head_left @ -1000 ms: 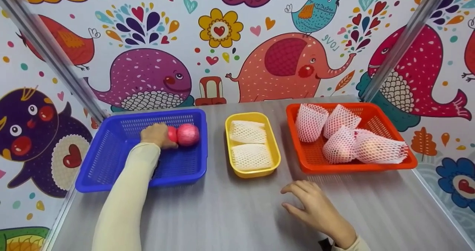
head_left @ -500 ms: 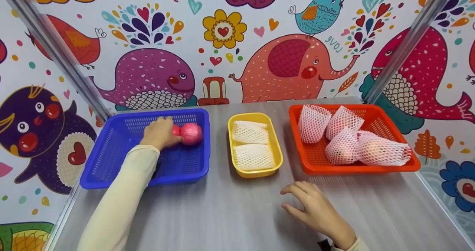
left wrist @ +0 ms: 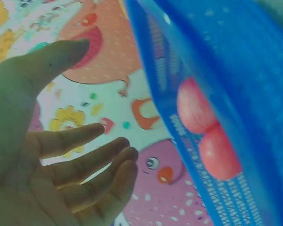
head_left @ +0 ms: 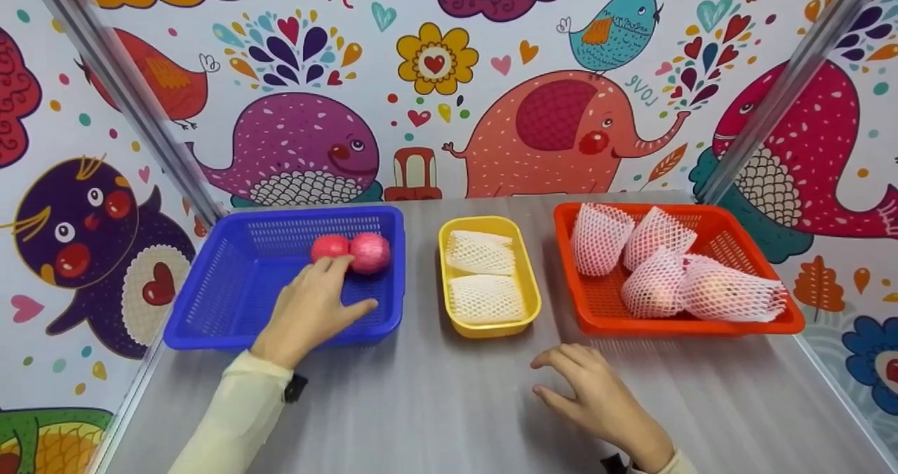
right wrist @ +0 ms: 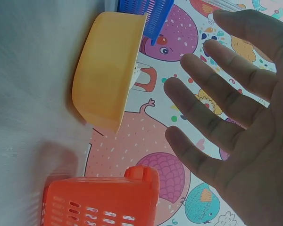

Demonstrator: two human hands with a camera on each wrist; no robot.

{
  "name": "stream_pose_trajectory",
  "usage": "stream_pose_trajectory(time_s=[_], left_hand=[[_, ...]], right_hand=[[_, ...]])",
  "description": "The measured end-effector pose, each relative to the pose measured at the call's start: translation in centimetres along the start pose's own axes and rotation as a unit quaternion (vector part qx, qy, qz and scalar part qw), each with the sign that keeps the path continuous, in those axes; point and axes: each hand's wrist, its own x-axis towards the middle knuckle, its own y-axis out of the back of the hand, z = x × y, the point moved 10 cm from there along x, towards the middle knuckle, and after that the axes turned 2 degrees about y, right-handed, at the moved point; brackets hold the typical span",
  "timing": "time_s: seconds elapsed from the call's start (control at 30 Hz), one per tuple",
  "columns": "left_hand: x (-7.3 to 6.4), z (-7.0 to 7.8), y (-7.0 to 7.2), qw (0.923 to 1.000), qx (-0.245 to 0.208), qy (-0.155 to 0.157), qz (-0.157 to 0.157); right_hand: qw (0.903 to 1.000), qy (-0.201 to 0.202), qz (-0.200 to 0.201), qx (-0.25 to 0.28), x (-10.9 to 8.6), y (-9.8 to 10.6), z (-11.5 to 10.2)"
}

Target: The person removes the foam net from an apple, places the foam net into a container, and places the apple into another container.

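Observation:
Two pinkish-red round fruits that look like apples, a paler one (head_left: 370,252) and a redder one (head_left: 330,248), sit side by side at the back right of the blue basket (head_left: 210,320). My left hand (head_left: 309,310) hovers over that basket's front part, fingers spread and holding nothing. In the left wrist view the same palm (left wrist: 42,174) appears apart from the fruits. My right hand (head_left: 596,397) is in front of the red basket (head_left: 589,306), its fingers loosely bent around nothing. The right wrist view shows those fingers (right wrist: 212,113) spread.
Between the baskets stands a yellow tray (head_left: 527,278) with two folded white foam nets (head_left: 487,299) in it. Inside the red basket lie several fruits in pinkish foam nets (head_left: 652,285). A patterned wall (head_left: 421,130) closes off the back of the grey table (head_left: 435,404).
My left hand has let go of the redder fruit and pulled back toward the front of the blue basket, opening its fingers. The right hand stays in place; the head view shifts slightly.

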Motion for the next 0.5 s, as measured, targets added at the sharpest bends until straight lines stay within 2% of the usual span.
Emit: stream_pose_trajectory(time_s=[0.13,0.3,0.4,0.5], left_hand=[[-2.9,1.9,0.2,0.9989,0.001,-0.025,0.04],[-6.3,3.5,-0.5,0.9958,-0.005,-0.049,0.077],[-7.8,3.9,-1.2,0.9949,-0.01,-0.053,0.085],[-8.8,4.1,-1.7,0.9946,-0.015,-0.052,0.088]], right_hand=[[1.0,0.007,0.002,-0.003,0.0,-0.1,-0.3],[1.0,0.008,-0.005,-0.001,-0.1,-0.4,-0.4],[0.9999,0.005,-0.011,0.0,-0.1,-0.6,-0.5],[0.9999,0.007,-0.013,0.0,-0.1,-0.7,-0.7]])
